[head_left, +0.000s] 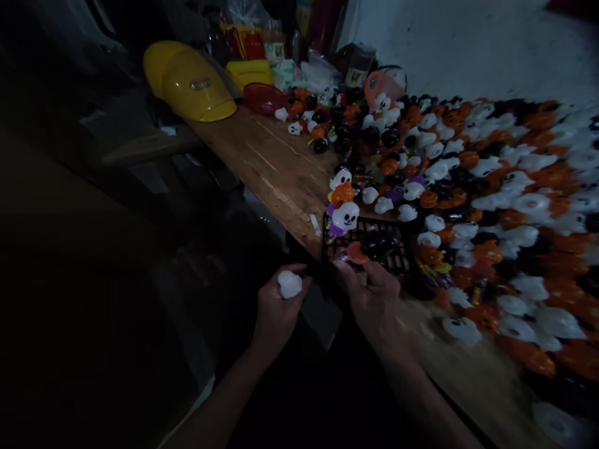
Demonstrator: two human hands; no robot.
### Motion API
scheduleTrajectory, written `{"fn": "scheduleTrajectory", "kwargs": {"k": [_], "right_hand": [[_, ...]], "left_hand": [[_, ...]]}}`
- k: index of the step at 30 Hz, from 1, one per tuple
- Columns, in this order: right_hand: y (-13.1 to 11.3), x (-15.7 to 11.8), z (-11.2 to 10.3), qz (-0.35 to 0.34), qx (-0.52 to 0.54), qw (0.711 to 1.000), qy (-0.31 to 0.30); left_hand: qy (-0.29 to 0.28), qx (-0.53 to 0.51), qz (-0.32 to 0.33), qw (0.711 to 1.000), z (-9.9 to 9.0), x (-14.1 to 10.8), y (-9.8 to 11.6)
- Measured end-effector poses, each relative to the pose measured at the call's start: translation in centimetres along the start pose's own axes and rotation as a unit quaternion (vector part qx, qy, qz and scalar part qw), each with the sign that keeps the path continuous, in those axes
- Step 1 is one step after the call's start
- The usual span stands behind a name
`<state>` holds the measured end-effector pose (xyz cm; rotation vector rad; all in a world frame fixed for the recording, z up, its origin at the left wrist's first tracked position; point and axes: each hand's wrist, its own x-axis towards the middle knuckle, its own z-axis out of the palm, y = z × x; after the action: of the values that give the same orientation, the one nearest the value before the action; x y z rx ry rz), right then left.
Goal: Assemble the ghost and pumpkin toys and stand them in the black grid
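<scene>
My left hand (278,315) is closed around a small white plastic figure (290,284), whose rounded top pokes out above the fingers. The rest of it is hidden in the hand. My right hand (374,305) pinches a figure with a black top and an orange part (380,244) at its lower end. It is over or on a black lattice tray (403,265) at the table's near edge. In that tray stand a white ghost figure (345,217) with a purple base, an orange pumpkin figure (342,194) and another ghost figure (341,179).
A large heap of white, orange and black figures (515,206) covers the right of the wooden table (266,156). At the back are a yellow helmet (191,81), a red bowl (264,98), jars and bags. A white wall (468,50) rises behind. The room is dim.
</scene>
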<state>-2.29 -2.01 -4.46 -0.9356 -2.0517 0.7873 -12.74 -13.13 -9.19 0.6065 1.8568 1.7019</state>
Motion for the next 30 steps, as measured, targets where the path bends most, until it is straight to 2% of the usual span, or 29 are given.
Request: {"fn": "scheduleTrajectory", "kwargs": {"k": [2,5,11,19,23,30], "right_hand": [[0.3,0.4,0.1,0.01,-0.009,1.0,0.021],[1.0,0.8,0.3,0.03,0.002,1.0,0.005],[1.9,0.6,1.4,-0.042,0.006,0.999,-0.014],[2.0,0.6,1.7,-0.096,-0.028,0.995,-0.025],[1.8,0.9,1.7,-0.136,-0.051,0.988,-0.05],[2.5,0.7,2.3,-0.115,-0.057,0.99,-0.059]], "left_hand": [[-0.017,-0.011,0.004,1.0,0.9,0.3,0.3],[-0.022,-0.027,0.006,0.999,2.0,0.7,0.5],[-0.015,-0.043,0.016,0.999,3.4,1.9,-0.1],[0.009,-0.059,0.001,0.998,4.0,2.2,-0.8],[0.01,-0.057,-0.007,0.998,4.2,2.1,-0.8],[0.001,-0.04,0.005,0.999,3.8,2.1,-0.7]]}}
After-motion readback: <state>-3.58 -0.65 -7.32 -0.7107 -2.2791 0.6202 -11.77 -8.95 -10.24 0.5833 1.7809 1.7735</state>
